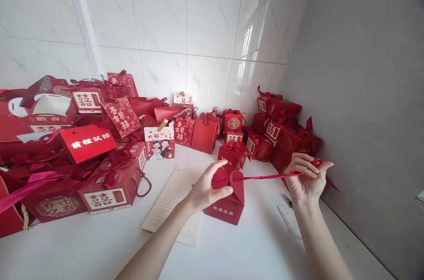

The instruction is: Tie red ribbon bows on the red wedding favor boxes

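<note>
A small red gift box (224,209) with gold characters stands on the table in front of me, its rounded flaps meeting at the top. Beside those flaps is my left hand (208,187), thumb and forefinger apart in a C shape; its other fingers are partly hidden, and I cannot tell whether it touches the box. From the top of the box a dark red ribbon (268,177) runs taut to the right. My right hand (306,178) is raised there, fingers closed on the ribbon's end.
A lined notepad (172,205) lies left of the box, partly under my left forearm. Red gift boxes (106,196) are piled at the left, with more boxes (281,134) stacked at the right. A white packet (289,221) lies by my right wrist. Tiled wall (159,10) closes the back.
</note>
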`<state>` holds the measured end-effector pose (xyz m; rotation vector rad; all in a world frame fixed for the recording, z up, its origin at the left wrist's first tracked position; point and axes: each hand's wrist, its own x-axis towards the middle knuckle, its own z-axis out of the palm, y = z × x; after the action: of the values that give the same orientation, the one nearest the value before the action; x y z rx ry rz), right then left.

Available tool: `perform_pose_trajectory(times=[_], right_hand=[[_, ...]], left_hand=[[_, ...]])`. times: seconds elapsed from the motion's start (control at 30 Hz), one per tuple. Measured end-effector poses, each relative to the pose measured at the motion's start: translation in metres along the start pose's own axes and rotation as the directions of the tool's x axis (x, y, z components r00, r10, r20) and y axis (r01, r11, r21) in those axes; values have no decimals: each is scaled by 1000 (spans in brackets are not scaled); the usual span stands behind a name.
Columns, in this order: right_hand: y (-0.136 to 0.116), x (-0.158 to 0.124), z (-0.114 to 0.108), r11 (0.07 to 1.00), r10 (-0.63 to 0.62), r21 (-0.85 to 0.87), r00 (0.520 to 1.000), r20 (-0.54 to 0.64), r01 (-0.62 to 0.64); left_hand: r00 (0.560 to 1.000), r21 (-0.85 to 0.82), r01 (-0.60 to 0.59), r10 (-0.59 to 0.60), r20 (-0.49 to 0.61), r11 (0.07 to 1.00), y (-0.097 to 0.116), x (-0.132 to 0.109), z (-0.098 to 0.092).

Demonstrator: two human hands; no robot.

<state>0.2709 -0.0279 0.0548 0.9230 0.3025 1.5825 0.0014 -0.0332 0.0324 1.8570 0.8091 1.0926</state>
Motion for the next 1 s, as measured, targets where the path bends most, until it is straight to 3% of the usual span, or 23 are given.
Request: perform_pose_trajectory(times=[0.07, 0.13, 0.17, 0.2, 0.23, 0.27, 0.3, 0.37, 0.4, 0.43, 0.47, 0.53, 0.63, 0.77, 0.87, 0.93, 1.0], right_hand=[[-5, -1, 9, 1000, -23, 18, 999, 44, 22], [-7, 0, 14, 968, -11, -250, 998, 56, 25], [-7, 1, 13, 901, -14, -433, 999, 43, 31], [-4, 1, 9, 747, -26, -663, 999, 38, 45], [1, 1, 2, 512, -41, -857, 998, 38, 54], [8, 0, -6, 199, -62, -978, 997, 47, 59], [18, -2, -17, -247, -54, -967, 996, 70, 55], [38, -10, -39, -553, 7, -832, 999, 48, 44], [48, -15, -50, -761, 95, -638, 993, 72, 119], [56, -19, -58, -862, 183, -471, 981, 58, 189], [61, -23, -65, -918, 252, -310, 967, 24, 247], [65, -28, -72, -943, 324, -106, 945, -55, 317], [57, -26, -72, -944, 331, -28, 941, -65, 330], [45, -19, -65, -979, 195, -41, 979, 63, 198], [42, -18, -64, -982, 161, -77, 977, 140, 173], [41, -18, -65, -968, 234, -60, 964, 124, 243], [41, -18, -68, -938, 340, -20, 932, 124, 345]], left_hand=[[999, 46, 2, -4, 45, 999, 1, -1, 0], [1000, 87, -26, 25, 17, 996, 1, -1, 1], [999, 109, -43, 45, -15, 993, 1, -1, 2], [996, 135, -60, 67, -54, 989, 0, -1, 3], [991, 166, -80, 96, -93, 983, -1, -1, 5], [982, 198, -106, 134, -132, 974, -3, -1, 8], [969, 230, -138, 179, -169, 963, -5, -2, 10], [923, 304, -224, 302, -239, 926, -11, -4, 15], [892, 343, -268, 366, -265, 900, -14, -4, 17], [862, 374, -303, 419, -284, 877, -17, -5, 18], [840, 393, -328, 456, -296, 859, -19, -5, 19], [814, 391, -364, 493, -308, 845, -24, -5, 20], [790, 342, -443, 541, -288, 829, -30, -3, 20], [774, 258, -511, 569, -276, 820, -30, -1, 15], [821, 267, -409, 479, -311, 873, -24, 0, 8], [865, 334, -258, 371, -339, 907, -17, 1, 5], [877, 393, -113, 277, -392, 913, -12, 1, 3]])
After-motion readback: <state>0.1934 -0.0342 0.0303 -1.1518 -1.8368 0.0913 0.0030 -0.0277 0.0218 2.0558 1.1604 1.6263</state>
